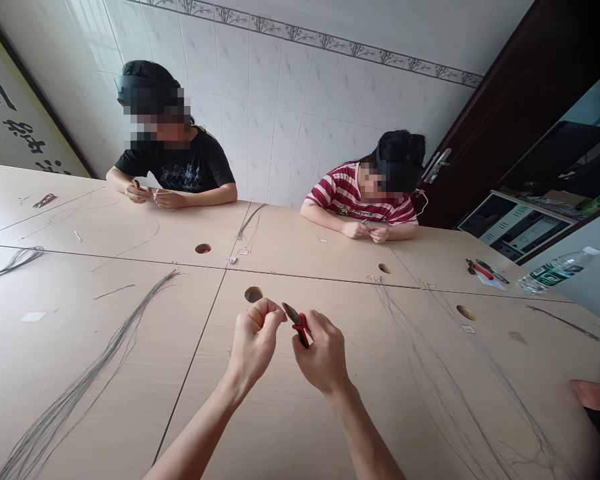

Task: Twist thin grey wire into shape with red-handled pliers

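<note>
My right hand [324, 353] is wrapped round small red-handled pliers [296, 320], whose dark jaws point up and to the left. Close beside the jaw tips is my left hand [257, 333], its thumb and forefinger pinched together. Whatever those fingers hold is too small to make out. Both hands are raised over the light wood table [260, 427], near a round hole [253, 294] in its top. A bundle of thin grey wires [125, 333] lies to the left of my hands, and looser wire strands [445, 373] spread out on the right.
Across the table sit a person in a black shirt [200, 160] and a person in a striped shirt [337, 190], both handling small items. A water bottle [557, 272] lies at the far right near more pliers [480, 270]. Part of another person's arm [595, 398] shows at the right edge.
</note>
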Demonstrator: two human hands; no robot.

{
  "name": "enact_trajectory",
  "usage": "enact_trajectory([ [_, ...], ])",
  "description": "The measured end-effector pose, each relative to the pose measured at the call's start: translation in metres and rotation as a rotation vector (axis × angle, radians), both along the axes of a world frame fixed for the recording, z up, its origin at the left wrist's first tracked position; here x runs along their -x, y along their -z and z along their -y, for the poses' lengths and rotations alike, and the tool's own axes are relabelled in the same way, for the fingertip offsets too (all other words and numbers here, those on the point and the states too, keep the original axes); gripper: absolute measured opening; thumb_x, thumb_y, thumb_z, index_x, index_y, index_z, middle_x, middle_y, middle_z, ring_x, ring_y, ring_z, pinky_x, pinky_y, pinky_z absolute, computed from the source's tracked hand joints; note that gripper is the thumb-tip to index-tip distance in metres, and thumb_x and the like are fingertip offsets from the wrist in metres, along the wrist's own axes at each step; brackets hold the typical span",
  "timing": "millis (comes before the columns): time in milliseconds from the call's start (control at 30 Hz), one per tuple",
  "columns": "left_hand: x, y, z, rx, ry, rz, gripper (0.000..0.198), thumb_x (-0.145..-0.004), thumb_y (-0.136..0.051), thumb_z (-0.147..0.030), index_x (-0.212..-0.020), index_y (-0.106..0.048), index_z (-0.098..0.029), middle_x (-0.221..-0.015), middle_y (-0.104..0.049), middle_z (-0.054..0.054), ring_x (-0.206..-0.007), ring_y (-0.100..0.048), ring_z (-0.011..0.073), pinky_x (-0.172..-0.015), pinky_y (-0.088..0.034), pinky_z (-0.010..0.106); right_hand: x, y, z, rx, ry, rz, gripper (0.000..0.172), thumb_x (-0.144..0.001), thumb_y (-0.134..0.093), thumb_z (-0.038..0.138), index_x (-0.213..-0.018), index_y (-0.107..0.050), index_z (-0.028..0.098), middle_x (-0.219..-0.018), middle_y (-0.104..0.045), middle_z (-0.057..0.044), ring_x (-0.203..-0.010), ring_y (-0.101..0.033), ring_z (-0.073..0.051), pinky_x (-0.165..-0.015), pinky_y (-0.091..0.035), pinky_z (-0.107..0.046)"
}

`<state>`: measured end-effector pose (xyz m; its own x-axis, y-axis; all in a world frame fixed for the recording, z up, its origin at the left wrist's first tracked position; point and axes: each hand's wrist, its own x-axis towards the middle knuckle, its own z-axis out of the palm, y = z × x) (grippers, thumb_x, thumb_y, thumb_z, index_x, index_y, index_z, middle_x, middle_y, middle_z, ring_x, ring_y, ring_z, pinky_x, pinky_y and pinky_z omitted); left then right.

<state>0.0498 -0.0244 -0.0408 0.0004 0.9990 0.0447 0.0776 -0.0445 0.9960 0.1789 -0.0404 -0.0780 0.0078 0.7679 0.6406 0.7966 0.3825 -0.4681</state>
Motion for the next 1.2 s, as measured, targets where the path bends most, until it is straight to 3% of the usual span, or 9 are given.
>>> enact_trajectory([
  [300, -0.001, 0.002, -0.002, -0.031, -0.023, -0.023, 0.018, -0.076, -0.050, -0.026, -0.059, -0.049, -0.017, -0.052, -0.034, -0.006, -0.050, -0.026, 0.0076, -0.046, -0.024, 0.020, -0.001, 0.000, -0.003, -0.009, 0.008, 0.004, 0.016, -0.069, -0.043, 0.007, -0.069, -0.040, 0.022, -0.058, -0.046, 0.004, -0.053, -0.041, -0.012, -0.048, -0.029, -0.021],
  [600, -0.002, 0.007, -0.004, -0.086, -0.067, -0.046, 0.020, -0.074, -0.052, -0.027, -0.057, -0.048, -0.018, -0.050, -0.030, -0.007, -0.048, -0.023, 0.0072, -0.043, -0.023, 0.019, 0.000, 0.003, -0.003, -0.004, 0.026, 0.019, 0.016, -0.069, -0.043, 0.007, -0.069, -0.038, 0.022, -0.059, -0.045, 0.004, -0.054, -0.041, -0.013, -0.049, -0.029, -0.022],
  [1000, -0.005, 0.022, -0.005, -0.173, -0.140, -0.095, 0.014, -0.073, -0.054, -0.025, -0.060, -0.053, -0.018, -0.048, -0.037, -0.007, -0.046, -0.027, 0.0070, -0.043, -0.028, 0.018, 0.002, 0.005, -0.004, 0.032, 0.072, 0.051, 0.017, -0.074, -0.044, 0.010, -0.068, -0.035, 0.022, -0.058, -0.045, 0.004, -0.054, -0.041, -0.013, -0.050, -0.027, -0.022],
  [1200, -0.008, 0.020, -0.005, -0.158, -0.135, -0.101, 0.016, -0.073, -0.054, -0.026, -0.059, -0.053, -0.018, -0.046, -0.037, -0.007, -0.045, -0.027, 0.0069, -0.042, -0.028, 0.018, -0.001, 0.005, -0.005, 0.072, 0.072, 0.036, 0.016, -0.070, -0.045, 0.009, -0.069, -0.037, 0.022, -0.059, -0.045, 0.004, -0.054, -0.041, -0.013, -0.049, -0.028, -0.022],
])
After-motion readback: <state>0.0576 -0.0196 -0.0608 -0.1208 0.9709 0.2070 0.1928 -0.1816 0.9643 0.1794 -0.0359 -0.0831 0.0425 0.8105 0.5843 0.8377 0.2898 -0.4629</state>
